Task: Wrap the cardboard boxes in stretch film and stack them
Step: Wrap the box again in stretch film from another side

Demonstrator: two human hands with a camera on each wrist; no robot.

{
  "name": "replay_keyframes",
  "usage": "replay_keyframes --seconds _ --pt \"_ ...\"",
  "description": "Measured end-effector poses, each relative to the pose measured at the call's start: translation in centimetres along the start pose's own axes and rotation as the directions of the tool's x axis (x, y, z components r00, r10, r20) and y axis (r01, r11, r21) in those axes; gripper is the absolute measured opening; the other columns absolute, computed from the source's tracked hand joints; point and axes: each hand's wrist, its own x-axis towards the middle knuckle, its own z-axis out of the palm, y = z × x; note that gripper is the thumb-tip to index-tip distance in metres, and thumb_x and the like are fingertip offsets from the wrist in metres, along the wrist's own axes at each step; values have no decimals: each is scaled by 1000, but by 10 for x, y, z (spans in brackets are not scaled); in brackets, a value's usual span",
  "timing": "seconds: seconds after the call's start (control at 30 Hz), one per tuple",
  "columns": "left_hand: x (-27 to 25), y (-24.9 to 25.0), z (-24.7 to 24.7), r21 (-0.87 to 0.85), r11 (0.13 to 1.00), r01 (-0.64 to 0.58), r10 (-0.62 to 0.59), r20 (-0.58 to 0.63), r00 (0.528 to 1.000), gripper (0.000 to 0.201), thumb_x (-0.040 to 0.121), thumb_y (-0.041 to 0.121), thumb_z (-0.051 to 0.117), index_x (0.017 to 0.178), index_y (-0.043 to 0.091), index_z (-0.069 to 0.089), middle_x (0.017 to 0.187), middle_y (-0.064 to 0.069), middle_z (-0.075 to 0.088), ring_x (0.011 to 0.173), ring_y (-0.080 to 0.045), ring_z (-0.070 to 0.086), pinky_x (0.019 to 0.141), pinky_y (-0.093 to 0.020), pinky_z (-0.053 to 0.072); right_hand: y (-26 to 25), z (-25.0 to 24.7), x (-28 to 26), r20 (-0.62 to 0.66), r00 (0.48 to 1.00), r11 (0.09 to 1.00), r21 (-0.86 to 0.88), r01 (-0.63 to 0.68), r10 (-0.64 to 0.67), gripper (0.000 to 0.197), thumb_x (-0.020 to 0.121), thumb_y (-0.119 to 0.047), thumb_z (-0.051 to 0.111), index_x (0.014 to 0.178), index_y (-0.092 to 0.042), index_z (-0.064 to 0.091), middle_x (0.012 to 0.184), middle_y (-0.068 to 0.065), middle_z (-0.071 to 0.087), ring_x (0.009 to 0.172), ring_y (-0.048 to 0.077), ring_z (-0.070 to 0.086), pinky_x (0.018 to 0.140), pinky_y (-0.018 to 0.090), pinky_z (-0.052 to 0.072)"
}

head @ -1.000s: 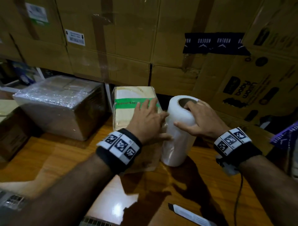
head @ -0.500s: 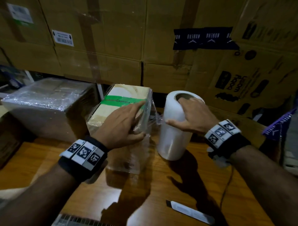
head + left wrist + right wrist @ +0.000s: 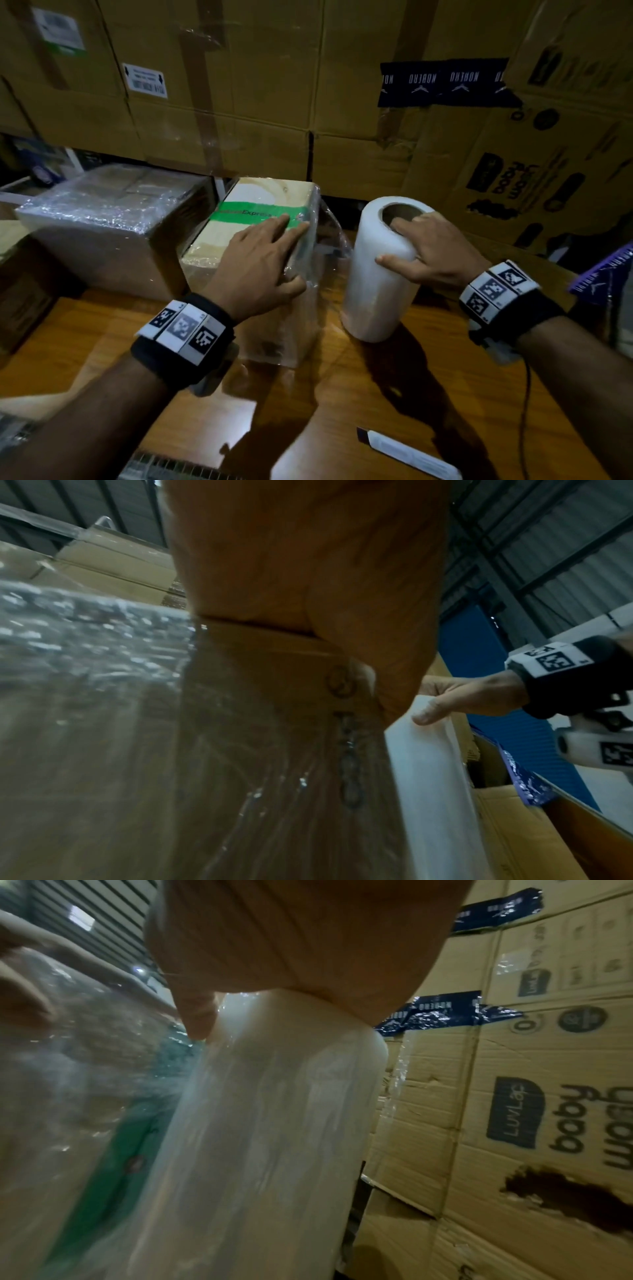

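A: Head view is showing the left hand (image 3: 255,265) lying flat with straight fingers on the top right edge of the small cardboard box (image 3: 253,246), pressing stretch film (image 3: 327,240) against it. That grip is spread, not curled round anything.

B: And the right hand (image 3: 430,250)?

A: It is clamping the top of the stretch film roll (image 3: 380,270), a finger hooking into the core and the thumb pressing the outside. The roll is standing upright on the wooden worktop (image 3: 342,394), just beside the box, with a short web of film bridging the gap between them.

B: How far along is the job looking?

A: One larger box (image 3: 102,229) is sitting fully wrapped to the left, touching or nearly touching the small one. The small box, banded with green tape (image 3: 253,214), is carrying film on its near and right faces; the left wrist view is showing wrinkled film over its side. I judge this wrap is under way, not finished.

B: What is remaining?

A: Probably more turns, then cutting the film; a box cutter (image 3: 407,454) is lying near the front edge. Nothing is stacked on the worktop yet, so stacking is also waiting.
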Motion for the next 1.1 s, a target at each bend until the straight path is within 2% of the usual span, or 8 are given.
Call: replay_keyframes --seconds 0.17,0.27,0.4,0.53,0.67,0.87,1.0,1.1 --pt "-2 -9 -5 -28 1000 -11 12 55 998 91 83 71 48 162 34 24 167 -6 29 151 -26 31 122 -44 27 1 -1 -1 -7 1000 1000 -20 -3 3 40 90 -70 50 89 -32 41 69 -19 35 62 12 40 72 36 36" --pt "0 -14 -8 -29 999 -39 40 67 997 88 86 63 65 160 34 27 167 -4 29 150 -24 32 121 -41 28 -2 0 1 -8 1000 997 -74 -12 11 46 92 -72 47 89 -26 49 67 -10 46 62 15 47 70 35 35" --pt "5 -16 -13 -42 999 -17 19 62 998 92 77 62 75 154 31 35 152 -4 44 133 -24 46 110 -42 43 -8 4 6 -60 998 998 -59 -11 7 50 91 -74 46 86 -24 50 66 -7 51 60 15 50 67 31 31" --pt "17 1 -13 95 993 66 -71 48 996 113 74 84 63 161 25 20 143 -7 41 127 -26 46 102 -45 45 -5 7 13 -84 996 999 -37 -12 8 49 89 -78 48 81 -29 42 62 -12 44 56 11 43 64 30 29" --pt "15 0 -9 156 986 62 -74 71 995 101 84 85 48 163 30 14 149 -7 37 133 -26 41 104 -45 43 1 10 13 -101 995 1000 2 10 -10 49 89 -75 51 77 -28 45 62 -14 44 55 4 43 60 32 33" --pt "33 0 -30 223 975 17 -49 136 990 98 79 79 66 155 26 32 140 -9 46 125 -30 50 100 -48 48 3 5 14 -89 996 999 40 34 -31 46 88 -73 54 73 -32 42 60 -11 45 54 4 43 57 30 32" --pt "36 3 -24 268 963 1 -44 152 987 91 89 72 60 158 25 25 142 -12 42 126 -32 47 100 -49 48 0 -4 9 -83 993 990 113 89 -80 48 87 -71 56 68 -30 41 57 -9 43 50 6 42 53 31 32" --pt "34 -6 -26 250 968 -28 -12 157 988 92 85 74 63 155 26 27 139 -10 41 124 -30 47 98 -47 48 -2 -6 7 -53 994 991 87 104 -99 50 87 -76 56 76 -30 42 62 -10 45 53 5 43 55 29 30"
